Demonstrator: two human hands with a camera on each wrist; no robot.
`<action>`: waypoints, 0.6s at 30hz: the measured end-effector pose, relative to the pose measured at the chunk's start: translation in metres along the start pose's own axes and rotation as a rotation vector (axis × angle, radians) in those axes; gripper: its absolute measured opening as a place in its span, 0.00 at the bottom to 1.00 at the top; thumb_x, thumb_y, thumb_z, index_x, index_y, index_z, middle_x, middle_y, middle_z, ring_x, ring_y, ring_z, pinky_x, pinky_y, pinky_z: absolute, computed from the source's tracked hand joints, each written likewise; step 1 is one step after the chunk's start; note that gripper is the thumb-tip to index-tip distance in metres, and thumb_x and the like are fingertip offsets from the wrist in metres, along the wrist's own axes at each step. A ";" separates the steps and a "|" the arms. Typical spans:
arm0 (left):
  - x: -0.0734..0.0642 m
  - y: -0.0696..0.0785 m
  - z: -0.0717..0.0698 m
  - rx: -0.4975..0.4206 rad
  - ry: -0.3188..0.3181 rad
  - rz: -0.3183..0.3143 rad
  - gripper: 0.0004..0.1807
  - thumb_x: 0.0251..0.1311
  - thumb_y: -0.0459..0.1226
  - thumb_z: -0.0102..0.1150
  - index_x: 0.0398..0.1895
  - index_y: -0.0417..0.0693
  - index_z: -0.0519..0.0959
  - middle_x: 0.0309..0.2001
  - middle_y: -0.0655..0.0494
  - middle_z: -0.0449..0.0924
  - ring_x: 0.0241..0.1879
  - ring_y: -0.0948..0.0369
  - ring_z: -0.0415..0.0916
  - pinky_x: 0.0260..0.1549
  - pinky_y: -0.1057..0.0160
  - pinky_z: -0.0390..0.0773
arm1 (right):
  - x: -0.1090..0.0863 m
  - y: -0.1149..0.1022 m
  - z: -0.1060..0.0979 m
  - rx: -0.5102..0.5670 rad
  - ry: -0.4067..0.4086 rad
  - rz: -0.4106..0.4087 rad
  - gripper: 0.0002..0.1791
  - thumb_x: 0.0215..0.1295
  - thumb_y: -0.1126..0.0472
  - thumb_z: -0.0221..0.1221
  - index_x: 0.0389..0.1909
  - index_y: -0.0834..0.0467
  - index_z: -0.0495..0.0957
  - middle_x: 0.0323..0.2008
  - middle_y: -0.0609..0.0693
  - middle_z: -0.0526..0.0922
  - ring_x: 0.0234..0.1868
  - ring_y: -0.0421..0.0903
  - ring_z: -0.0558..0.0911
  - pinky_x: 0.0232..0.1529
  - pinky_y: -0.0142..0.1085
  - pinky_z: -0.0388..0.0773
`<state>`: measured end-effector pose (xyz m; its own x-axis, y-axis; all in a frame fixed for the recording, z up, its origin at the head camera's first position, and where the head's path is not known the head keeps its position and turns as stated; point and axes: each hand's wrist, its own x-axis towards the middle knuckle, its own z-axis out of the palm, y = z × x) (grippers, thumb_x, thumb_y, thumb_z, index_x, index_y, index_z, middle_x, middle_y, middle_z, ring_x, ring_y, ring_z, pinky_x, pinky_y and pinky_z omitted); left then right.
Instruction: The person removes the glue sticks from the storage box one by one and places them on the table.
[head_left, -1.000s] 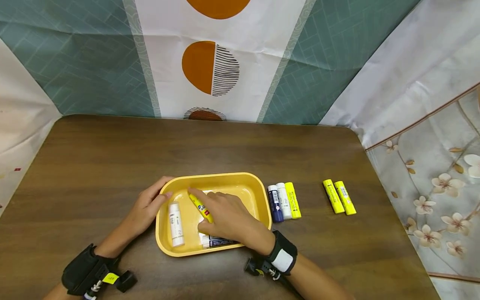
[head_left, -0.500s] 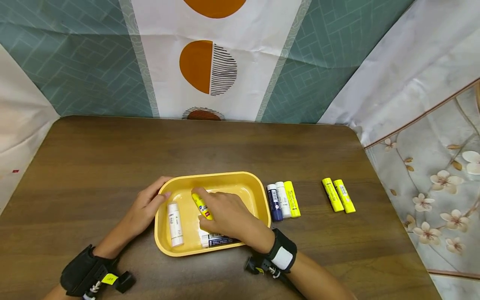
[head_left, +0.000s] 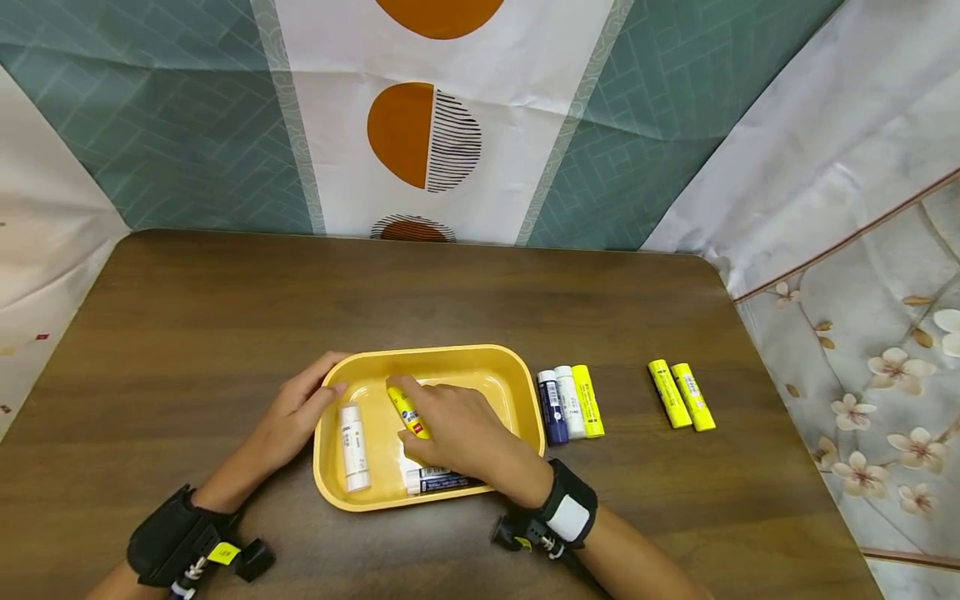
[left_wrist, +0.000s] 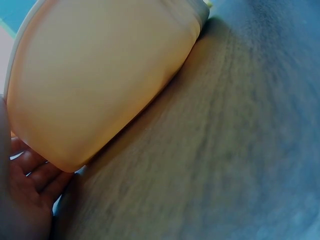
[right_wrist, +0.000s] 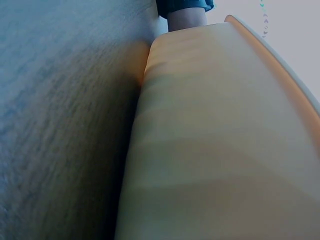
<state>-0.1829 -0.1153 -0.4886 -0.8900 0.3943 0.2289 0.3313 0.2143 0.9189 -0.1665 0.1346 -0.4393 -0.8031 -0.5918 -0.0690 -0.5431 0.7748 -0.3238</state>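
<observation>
A yellow tray point(head_left: 384, 475) sits on the table. My left hand point(head_left: 300, 408) holds its left end, thumb over the rim and fingers outside; in the left wrist view the fingers point(left_wrist: 44, 175) curl against the tray's corner. Inside the tray, my right hand point(head_left: 467, 429) pinches a yellow glue stick point(head_left: 407, 410) between index finger and thumb. A white glue stick point(head_left: 354, 448) lies upright in the view at the tray's left. A dark blue glue stick point(head_left: 442, 481) with a white cap lies along the near wall, partly hidden by the right hand.
Right of the tray, a blue glue stick point(head_left: 552, 408), a white one point(head_left: 570, 402) and a yellow one point(head_left: 588, 402) lie side by side. Farther right are two yellow sticks point(head_left: 669, 394) on the brown table point(head_left: 375, 292). Patterned cloth point(head_left: 450, 108) hangs behind.
The yellow stick has shifted slightly right and toward me within the tray, along with my right fingertips. My left hand keeps its place at the tray's left end.
</observation>
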 end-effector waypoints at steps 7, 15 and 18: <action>-0.001 -0.001 0.000 0.002 0.009 -0.007 0.18 0.77 0.30 0.44 0.65 0.45 0.73 0.52 0.47 0.78 0.42 0.59 0.78 0.39 0.67 0.80 | -0.001 0.001 0.000 0.030 0.003 -0.009 0.37 0.65 0.46 0.64 0.72 0.45 0.62 0.33 0.42 0.79 0.29 0.37 0.75 0.24 0.30 0.68; -0.001 -0.002 0.002 0.005 0.007 -0.014 0.18 0.77 0.30 0.43 0.65 0.45 0.73 0.54 0.49 0.78 0.45 0.59 0.77 0.42 0.69 0.79 | -0.004 0.002 0.002 0.013 0.024 -0.011 0.36 0.65 0.47 0.65 0.72 0.46 0.63 0.31 0.41 0.77 0.29 0.37 0.74 0.23 0.31 0.67; 0.000 -0.001 0.002 0.015 0.012 -0.015 0.18 0.76 0.30 0.44 0.64 0.45 0.73 0.54 0.49 0.78 0.45 0.59 0.77 0.42 0.70 0.78 | -0.004 0.002 0.002 0.013 0.022 -0.007 0.36 0.65 0.46 0.65 0.72 0.46 0.62 0.33 0.42 0.78 0.30 0.37 0.75 0.23 0.31 0.68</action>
<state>-0.1820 -0.1136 -0.4900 -0.8986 0.3804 0.2186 0.3222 0.2341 0.9173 -0.1640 0.1376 -0.4418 -0.8044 -0.5924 -0.0460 -0.5457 0.7673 -0.3369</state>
